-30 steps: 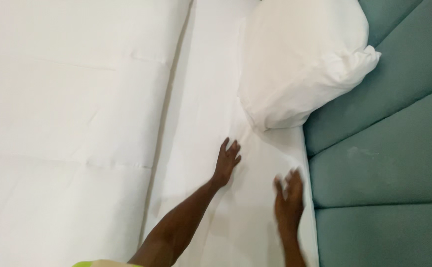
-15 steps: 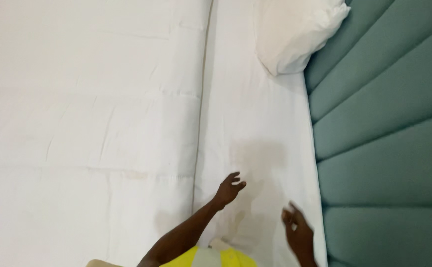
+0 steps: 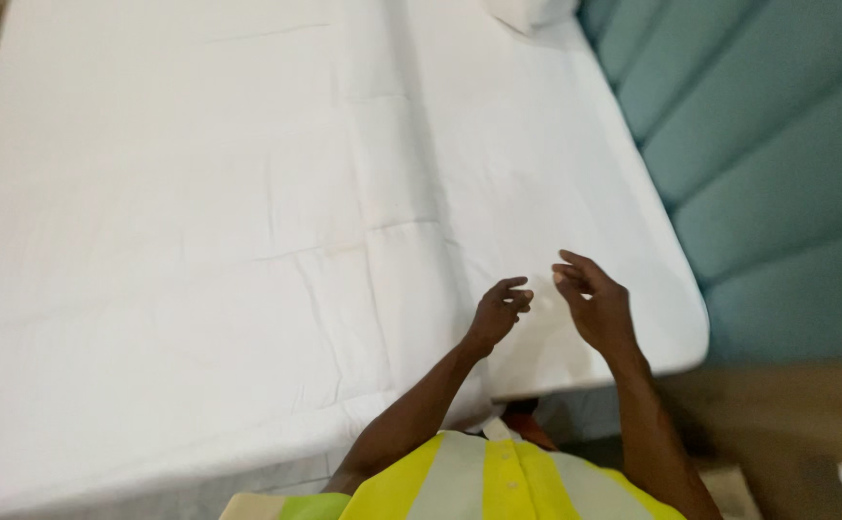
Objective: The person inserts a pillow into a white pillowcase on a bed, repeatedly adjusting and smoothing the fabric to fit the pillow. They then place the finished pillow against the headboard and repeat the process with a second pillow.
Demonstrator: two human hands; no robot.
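- Fingers of the left hand are loosely curled and holding nothing; they hover just above the white sheet.
- Right hand sits at three o'clock from the left, fingers half-spread and bent, also holding nothing.
- Both hands hang over the near corner of the bed, close together but apart.
- The sheet lies flat over the mattress, running to twelve o'clock; faint creases cross it.
- Looks light, soft and limp: it should bunch rather than slide, and the free edge at the corner, at five o'clock of the right hand, seems the best place to pinch it.
- At nine o'clock, the thicker white duvet, its folded edge beside the left hand.
- At twelve o'clock, a pillow corner.
- At two o'clock, the teal padded headboard.
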